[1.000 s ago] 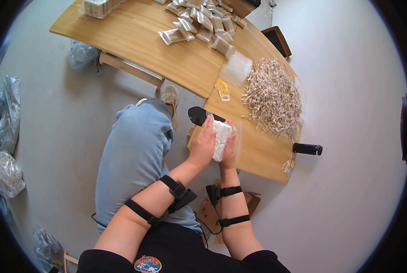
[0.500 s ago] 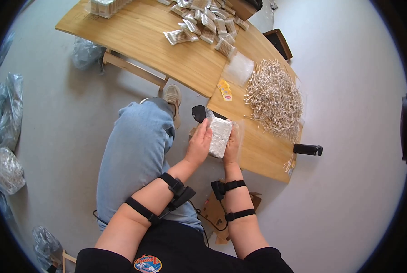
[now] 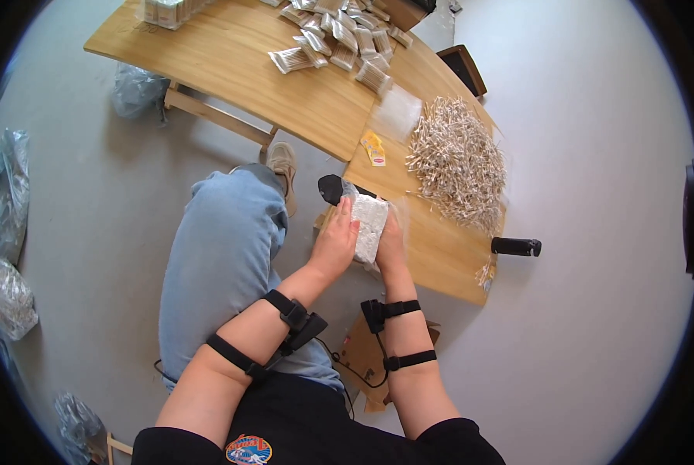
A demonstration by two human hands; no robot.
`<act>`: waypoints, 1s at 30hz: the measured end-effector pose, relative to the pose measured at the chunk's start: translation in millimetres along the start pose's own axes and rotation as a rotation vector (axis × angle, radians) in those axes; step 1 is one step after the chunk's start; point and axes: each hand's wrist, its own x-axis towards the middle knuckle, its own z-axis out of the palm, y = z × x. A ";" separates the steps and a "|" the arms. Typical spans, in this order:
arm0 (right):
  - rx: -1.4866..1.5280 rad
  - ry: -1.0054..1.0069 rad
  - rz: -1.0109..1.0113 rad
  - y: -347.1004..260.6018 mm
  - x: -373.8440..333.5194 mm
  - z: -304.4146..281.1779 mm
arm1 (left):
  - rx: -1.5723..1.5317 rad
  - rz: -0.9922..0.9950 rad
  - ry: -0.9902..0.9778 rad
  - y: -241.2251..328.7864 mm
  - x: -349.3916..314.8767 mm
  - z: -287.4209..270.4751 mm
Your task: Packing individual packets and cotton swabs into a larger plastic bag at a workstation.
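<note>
Both hands clamp the white packed bundle (image 3: 369, 226) at bench (image 3: 300, 116) edge: left hand (image 3: 335, 242) and right hand (image 3: 391, 242) flank it, long axis pointing away.

White packet (image 3: 369, 226) between the hands, pale and slightly translucent. The tabletop (image 3: 246, 58) glows warm honey-yellow with a fine wood grain. A heap of sticks (image 3: 459, 159) shows off-white with tan tips. A small yellow sachet (image 3: 374, 147) carries a red mark. A black cylinder (image 3: 516, 246) sits at the edge. Jeans (image 3: 223, 256) are faded light blue, the wrist straps (image 3: 397, 310) black, the floor (image 3: 587, 155) plain pale grey.
</note>
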 end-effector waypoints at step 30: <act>-0.751 0.088 -0.433 25.2 -22.2 3.6 | 1.158 0.325 -0.398 39.0 -0.4 32.6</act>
